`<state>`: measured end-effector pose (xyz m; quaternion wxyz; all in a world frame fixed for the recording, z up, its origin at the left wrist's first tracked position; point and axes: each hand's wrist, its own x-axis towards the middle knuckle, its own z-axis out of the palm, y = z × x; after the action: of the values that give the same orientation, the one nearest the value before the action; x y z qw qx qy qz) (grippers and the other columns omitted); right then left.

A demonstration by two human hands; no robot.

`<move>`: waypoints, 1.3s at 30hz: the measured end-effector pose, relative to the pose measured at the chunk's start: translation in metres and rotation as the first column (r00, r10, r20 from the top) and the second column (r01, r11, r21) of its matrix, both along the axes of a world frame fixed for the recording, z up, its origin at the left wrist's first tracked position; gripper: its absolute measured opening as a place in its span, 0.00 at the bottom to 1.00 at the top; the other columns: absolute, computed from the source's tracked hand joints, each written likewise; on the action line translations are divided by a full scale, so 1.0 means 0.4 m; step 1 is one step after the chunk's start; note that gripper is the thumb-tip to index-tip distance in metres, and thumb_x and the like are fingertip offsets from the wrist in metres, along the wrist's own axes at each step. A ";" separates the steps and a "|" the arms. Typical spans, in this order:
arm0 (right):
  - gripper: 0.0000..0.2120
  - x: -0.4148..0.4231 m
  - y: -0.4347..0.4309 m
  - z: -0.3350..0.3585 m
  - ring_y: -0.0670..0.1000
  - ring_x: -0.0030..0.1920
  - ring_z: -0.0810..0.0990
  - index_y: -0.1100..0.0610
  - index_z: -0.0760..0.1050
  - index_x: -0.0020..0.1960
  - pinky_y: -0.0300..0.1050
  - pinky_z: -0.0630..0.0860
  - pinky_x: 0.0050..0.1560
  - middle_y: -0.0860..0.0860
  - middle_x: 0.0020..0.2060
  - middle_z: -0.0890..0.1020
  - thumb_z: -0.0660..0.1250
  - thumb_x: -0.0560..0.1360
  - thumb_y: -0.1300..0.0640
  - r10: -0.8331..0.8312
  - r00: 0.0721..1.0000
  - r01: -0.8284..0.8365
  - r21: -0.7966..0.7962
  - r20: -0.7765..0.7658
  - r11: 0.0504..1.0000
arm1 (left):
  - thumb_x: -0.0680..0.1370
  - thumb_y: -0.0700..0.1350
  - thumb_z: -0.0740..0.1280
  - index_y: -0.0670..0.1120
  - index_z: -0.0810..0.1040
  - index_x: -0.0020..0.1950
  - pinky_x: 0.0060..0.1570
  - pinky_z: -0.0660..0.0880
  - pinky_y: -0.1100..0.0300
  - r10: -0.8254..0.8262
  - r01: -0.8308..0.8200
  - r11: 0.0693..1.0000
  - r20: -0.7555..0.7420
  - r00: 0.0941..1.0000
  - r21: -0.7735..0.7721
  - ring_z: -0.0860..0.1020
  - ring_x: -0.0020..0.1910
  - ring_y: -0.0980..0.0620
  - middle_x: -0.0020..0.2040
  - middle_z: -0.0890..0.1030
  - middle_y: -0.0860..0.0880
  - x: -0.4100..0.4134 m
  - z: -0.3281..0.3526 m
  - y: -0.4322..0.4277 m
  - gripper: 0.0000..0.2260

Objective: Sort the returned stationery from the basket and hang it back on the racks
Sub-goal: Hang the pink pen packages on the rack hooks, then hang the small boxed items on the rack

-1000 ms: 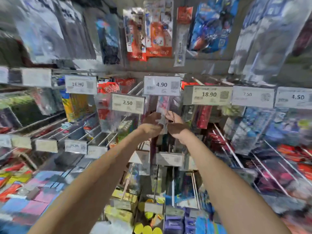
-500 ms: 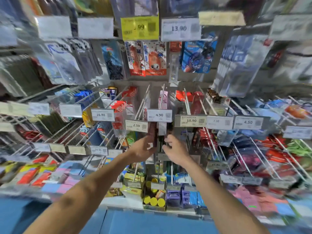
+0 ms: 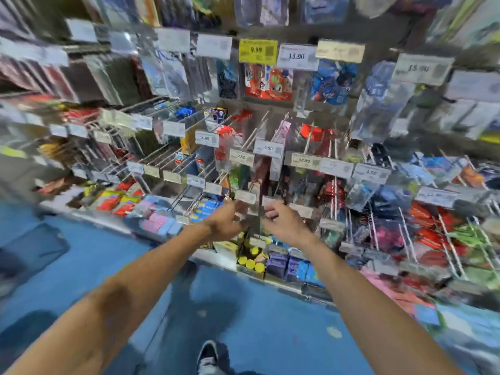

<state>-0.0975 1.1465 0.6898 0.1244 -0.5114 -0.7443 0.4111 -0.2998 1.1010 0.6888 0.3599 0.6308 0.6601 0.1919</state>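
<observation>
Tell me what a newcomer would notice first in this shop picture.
The left hand and right hand reach in close together at centre, seemingly empty, before crowded stationery racks. Above them a yellow 9.99 price tag stands out among white ones; blue floor fills the bottom.

Yel. tag (image 3: 257, 50) 9.99, wht tag (image 3: 296, 56) 13.90

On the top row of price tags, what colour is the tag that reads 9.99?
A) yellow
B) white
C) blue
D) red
A: the 9.99 tag is yellow, while the 13.90 tag right beside it is white.
</observation>
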 end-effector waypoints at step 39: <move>0.14 -0.350 -2.835 -0.042 0.53 0.51 0.81 0.54 0.76 0.62 0.45 0.77 0.49 0.52 0.54 0.84 0.69 0.78 0.53 0.677 -0.704 -0.694 -0.003 0.215 -0.720 | 0.85 0.44 0.65 0.39 0.70 0.74 0.50 0.67 0.62 0.746 -0.712 -0.659 -0.095 -0.659 -0.241 0.76 0.64 0.45 0.70 0.76 0.40 0.604 -0.007 -2.984 0.19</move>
<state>-0.2375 0.0125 0.6731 -0.3128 0.4914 -0.7944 0.1721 -0.0584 -0.0926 0.6859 0.0903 -0.3954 0.8220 0.3998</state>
